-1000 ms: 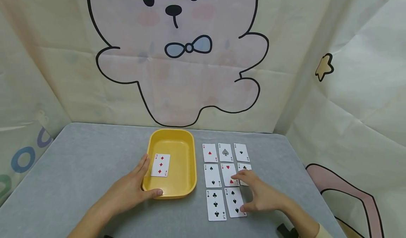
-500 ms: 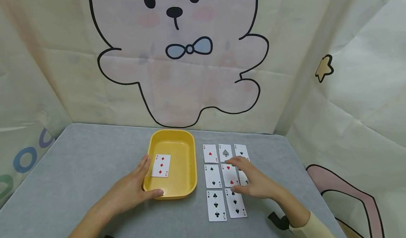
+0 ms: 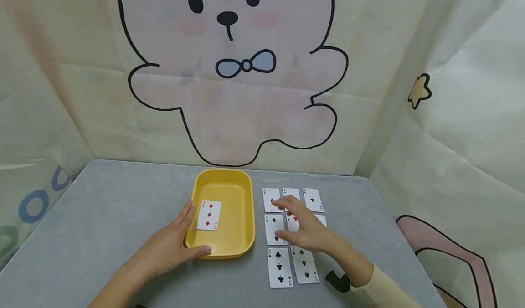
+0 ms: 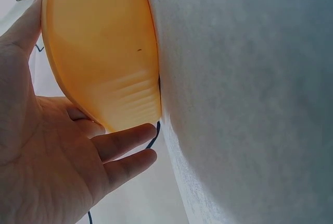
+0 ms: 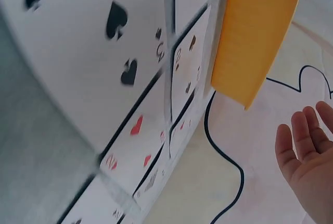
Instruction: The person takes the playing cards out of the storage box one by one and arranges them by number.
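Observation:
My left hand (image 3: 170,246) holds the near left corner of a yellow tray (image 3: 235,221), with the thumb at the front rim and the fingers along the left side. In the left wrist view the little and ring fingers stretch out straight below the tray wall. Inside the tray lies a three of diamonds (image 3: 208,215), face up. My right hand (image 3: 313,230), fingers apart and holding nothing, hovers over rows of face-up playing cards. It partly covers the two of hearts (image 3: 292,223), the ace of spades (image 3: 291,192) and the two of spades (image 3: 274,225).
The ace of hearts (image 3: 268,196) and ace of clubs (image 3: 313,200) lie in the far row, the three of clubs (image 3: 280,267) and three of spades (image 3: 305,269) in the near row. A grey cloth (image 3: 123,198) covers the table; a printed curtain (image 3: 287,116) hangs behind.
My right hand has moved left and away from me across the cards, from the right columns towards the tray. The left hand and the tray stay where they were.

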A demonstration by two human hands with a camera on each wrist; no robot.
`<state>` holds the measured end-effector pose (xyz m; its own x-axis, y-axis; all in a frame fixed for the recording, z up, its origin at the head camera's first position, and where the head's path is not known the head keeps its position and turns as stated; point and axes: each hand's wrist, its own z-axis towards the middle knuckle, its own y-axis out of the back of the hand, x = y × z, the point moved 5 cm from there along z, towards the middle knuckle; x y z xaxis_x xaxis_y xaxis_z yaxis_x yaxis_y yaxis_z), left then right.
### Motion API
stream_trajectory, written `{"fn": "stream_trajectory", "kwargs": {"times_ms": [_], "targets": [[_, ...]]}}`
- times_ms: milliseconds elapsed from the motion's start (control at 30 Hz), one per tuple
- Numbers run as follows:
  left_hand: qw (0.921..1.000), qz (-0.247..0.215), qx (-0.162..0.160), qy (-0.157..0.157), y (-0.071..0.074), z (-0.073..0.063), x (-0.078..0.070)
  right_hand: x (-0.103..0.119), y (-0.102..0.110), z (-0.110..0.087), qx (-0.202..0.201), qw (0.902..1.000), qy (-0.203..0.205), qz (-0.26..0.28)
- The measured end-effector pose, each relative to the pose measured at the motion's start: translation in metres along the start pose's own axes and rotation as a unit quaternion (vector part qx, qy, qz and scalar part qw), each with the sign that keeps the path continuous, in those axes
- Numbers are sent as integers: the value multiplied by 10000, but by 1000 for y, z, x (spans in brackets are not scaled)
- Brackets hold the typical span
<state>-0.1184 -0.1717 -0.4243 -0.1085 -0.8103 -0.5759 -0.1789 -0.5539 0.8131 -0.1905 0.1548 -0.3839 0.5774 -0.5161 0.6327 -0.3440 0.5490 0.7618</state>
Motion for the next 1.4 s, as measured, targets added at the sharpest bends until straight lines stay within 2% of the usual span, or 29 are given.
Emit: {"fn": "stream_trajectory", "kwargs": {"times_ms": [200, 433, 733, 900, 1133, 1400], "targets": [[10000, -40, -26, -27, 0, -1, 0, 8, -16, 17, 32, 9995, 211, 233], [10000, -36, -16, -51, 0, 0, -1, 18, -32, 36, 295, 9990, 6, 337], [9999, -142, 7, -65, -1, 1, -1, 29, -46, 64, 360, 9990, 134, 220], [9999, -97, 29, -43, -1, 2, 0, 31, -53, 82, 342, 9983, -153, 442], [9999, -57, 4, -98, 0, 0, 1, 35, -66, 101, -12, 9952, -627, 757], [9997, -14, -62, -215, 1, 1, 1, 41, -87, 113, 166, 9918, -1019, 757]]}}
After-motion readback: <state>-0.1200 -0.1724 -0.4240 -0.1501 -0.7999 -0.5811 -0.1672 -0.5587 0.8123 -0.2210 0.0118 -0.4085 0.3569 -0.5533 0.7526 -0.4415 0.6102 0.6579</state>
